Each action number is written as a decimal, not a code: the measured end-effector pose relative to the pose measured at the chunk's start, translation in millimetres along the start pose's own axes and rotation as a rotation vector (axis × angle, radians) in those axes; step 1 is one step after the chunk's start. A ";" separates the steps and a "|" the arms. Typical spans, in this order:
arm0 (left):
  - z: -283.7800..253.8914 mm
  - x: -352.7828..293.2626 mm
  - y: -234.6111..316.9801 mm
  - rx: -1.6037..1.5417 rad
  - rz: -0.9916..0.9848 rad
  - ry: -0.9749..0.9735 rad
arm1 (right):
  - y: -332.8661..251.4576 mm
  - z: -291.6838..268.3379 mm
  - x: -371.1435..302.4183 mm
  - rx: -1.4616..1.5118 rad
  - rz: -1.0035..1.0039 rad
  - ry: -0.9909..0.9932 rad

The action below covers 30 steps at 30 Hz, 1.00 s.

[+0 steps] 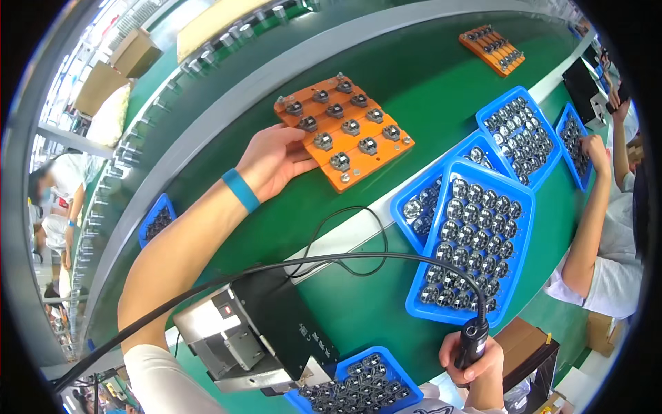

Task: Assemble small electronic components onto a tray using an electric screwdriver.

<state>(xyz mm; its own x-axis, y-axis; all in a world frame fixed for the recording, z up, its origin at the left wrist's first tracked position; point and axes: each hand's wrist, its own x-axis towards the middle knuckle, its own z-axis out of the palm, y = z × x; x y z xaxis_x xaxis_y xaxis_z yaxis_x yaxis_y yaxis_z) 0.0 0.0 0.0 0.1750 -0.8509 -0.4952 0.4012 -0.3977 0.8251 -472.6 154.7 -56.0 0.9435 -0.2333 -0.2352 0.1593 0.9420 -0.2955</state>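
Observation:
My left hand (279,160) grips the near-left edge of an orange fixture plate (358,148), thumb on top and fingers underneath. Rows of small dark metal parts sit in the plate, which lies on the green conveyor belt (427,103). In my right hand (472,362), at the lower right, is a black corded electric screwdriver (473,341), held around its handle; its tip is hidden. The black cord (331,258) arcs from its top across to the left. Just beyond that hand lies a blue tray (422,303) filled with round, shiny parts.
A black and silver machine (276,338) stands between my arms. Other blue trays (483,119) overlap at the right, and one (407,399) is near my body. A second orange plate (491,52) lies farther along the belt. A co-worker's arm (593,214) reaches in from the right.

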 end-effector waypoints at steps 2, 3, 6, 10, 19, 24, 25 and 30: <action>-3.2 -4.3 -0.2 -0.037 0.114 -0.147 | 1.7 6.4 4.4 0.074 -0.036 0.068; 14.7 2.3 -16.6 -0.085 0.182 -0.124 | -19.5 -7.7 -13.8 0.065 0.048 0.144; 11.6 -1.3 -13.6 0.013 0.201 -0.042 | 6.6 -26.7 -23.1 0.225 0.018 -0.047; -37.8 -27.1 10.5 -0.065 0.311 0.028 | -4.8 -21.6 -12.8 0.131 -0.029 -0.003; -166.6 -153.7 57.7 -0.203 0.739 0.354 | -16.6 -5.7 -1.3 -0.208 -0.029 -0.036; -171.8 -251.4 34.6 -0.401 0.836 0.563 | -20.9 -24.8 10.5 -0.284 -0.044 -0.117; -170.4 -262.8 28.7 -0.421 0.848 0.558 | -21.9 -22.2 7.7 -0.304 -0.049 -0.137; -180.7 -338.6 -7.8 -0.488 0.730 0.562 | -22.0 -21.5 15.2 -0.381 -0.036 -0.192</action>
<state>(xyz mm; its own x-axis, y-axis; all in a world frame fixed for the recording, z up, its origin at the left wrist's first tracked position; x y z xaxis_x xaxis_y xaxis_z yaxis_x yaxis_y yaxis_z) 100.1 353.2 112.1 0.8642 -0.4969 -0.0786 0.3277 0.4375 0.8374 -468.0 125.3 -73.0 0.9820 -0.1817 -0.0524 0.1086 0.7689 -0.6301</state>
